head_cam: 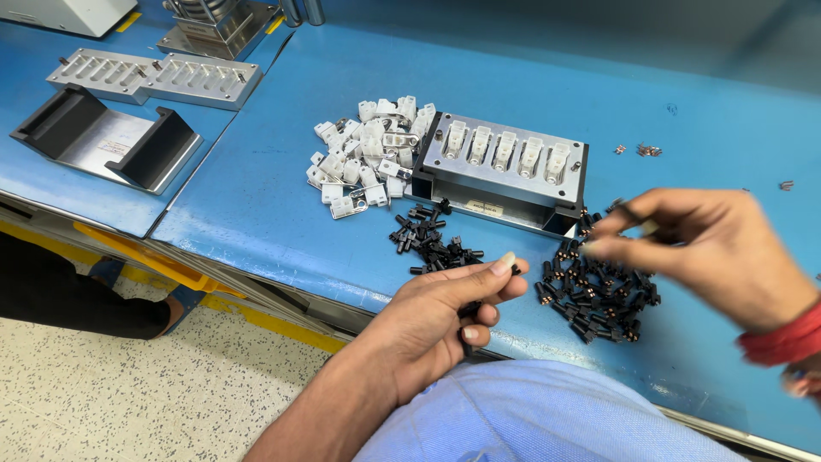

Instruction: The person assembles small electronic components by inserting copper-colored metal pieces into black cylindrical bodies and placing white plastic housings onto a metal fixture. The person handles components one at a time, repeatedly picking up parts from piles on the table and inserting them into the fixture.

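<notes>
My left hand (432,321) rests at the near edge of the blue table, curled around several small black plastic pieces (469,310). My right hand (710,248) hovers blurred above a pile of black parts with copper tips (599,295), pinching one small dark piece (629,210) between thumb and fingers. A metal fixture block (503,171) with several white housings seated in its slots stands behind the hands. A heap of loose white plastic housings (363,154) lies left of it. A smaller pile of black pins (432,239) sits in front of the fixture.
At the far left lie a metal tray with black ends (103,137) and a long slotted metal plate (154,75). A few tiny metal bits (648,151) are scattered at the back right. A red band circles my right wrist (782,338). Speckled floor shows lower left.
</notes>
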